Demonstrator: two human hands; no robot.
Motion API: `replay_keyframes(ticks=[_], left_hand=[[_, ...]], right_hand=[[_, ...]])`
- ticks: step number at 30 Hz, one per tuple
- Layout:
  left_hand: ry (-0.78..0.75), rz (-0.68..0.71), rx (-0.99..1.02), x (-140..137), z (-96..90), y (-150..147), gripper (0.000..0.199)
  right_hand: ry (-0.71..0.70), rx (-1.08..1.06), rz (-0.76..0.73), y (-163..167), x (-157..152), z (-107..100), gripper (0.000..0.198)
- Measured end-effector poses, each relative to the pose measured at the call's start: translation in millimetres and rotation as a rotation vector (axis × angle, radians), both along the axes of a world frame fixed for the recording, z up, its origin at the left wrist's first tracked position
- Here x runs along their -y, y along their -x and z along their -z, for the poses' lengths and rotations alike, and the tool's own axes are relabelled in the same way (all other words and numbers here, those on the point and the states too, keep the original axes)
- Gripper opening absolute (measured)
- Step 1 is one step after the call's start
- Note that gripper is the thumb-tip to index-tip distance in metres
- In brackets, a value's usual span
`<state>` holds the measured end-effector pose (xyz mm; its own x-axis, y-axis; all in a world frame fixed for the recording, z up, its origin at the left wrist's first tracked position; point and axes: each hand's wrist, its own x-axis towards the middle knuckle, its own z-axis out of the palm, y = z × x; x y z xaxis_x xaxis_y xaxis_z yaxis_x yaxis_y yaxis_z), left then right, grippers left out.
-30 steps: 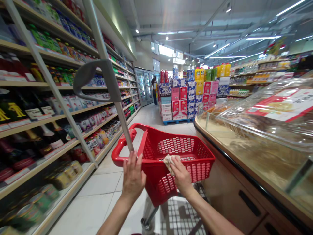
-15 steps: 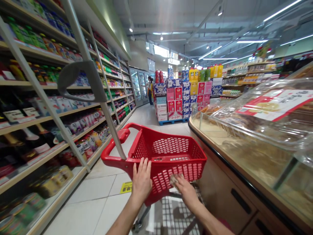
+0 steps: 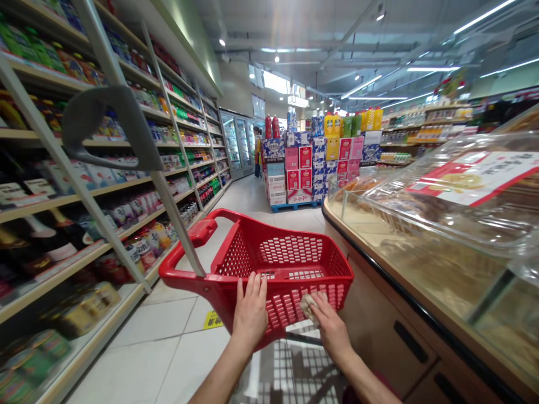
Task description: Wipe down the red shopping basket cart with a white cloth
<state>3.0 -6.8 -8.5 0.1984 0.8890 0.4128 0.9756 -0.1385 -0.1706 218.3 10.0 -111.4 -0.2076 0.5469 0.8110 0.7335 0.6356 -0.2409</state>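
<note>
At the lower centre of the frame, we hold the cloth (image 3: 309, 307), likely soft and pliable, bunched under our right hand (image 3: 333, 330) against the red basket (image 3: 227, 294), seemingly light, stiff plastic best steadied by its rim (image 3: 301, 282), where our left hand (image 3: 251, 313) rests, fingers extended.

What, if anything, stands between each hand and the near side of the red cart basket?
Only the crumpled cloth is between the right hand and the basket's near side, toward its right end. Nothing visible stands between the left hand and that side.
</note>
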Motion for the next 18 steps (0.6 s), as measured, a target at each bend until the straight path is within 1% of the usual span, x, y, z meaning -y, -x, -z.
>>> replay_keyframes(ticks=[2,4,5,9,10,12,15,16,18], left_hand=[[-0.016,-0.010,-0.001,1,1.6,1,0.059],[-0.027,-0.024,0.007,2,3.6,1,0.060],[-0.029,-0.026,0.012,3,4.5,1,0.060],[-0.026,-0.003,0.014,3,6.1,2,0.061],[-0.028,0.001,0.013,3,6.1,2,0.061],[-0.040,-0.002,0.011,4,6.0,1,0.061],[-0.056,-0.017,0.012,5,6.5,0,0.060],[-0.056,-0.022,0.012,5,6.8,-1,0.060],[-0.053,-0.023,0.006,5,7.4,-1,0.060]], right_hand=[[-0.011,-0.099,0.045,-7,-4,-13,0.041],[-0.020,-0.151,0.069,-12,-8,-18,0.043],[-0.012,-0.146,0.066,-13,-8,-15,0.043],[0.099,-0.021,-0.004,-15,0,12,0.041],[0.118,-0.004,-0.012,-15,3,14,0.039],[0.125,-0.017,0.001,-14,5,8,0.038],[0.069,-0.102,0.053,-13,1,-11,0.042],[0.046,-0.118,0.059,-12,0,-14,0.043],[0.028,-0.108,0.046,-12,-1,-12,0.044]])
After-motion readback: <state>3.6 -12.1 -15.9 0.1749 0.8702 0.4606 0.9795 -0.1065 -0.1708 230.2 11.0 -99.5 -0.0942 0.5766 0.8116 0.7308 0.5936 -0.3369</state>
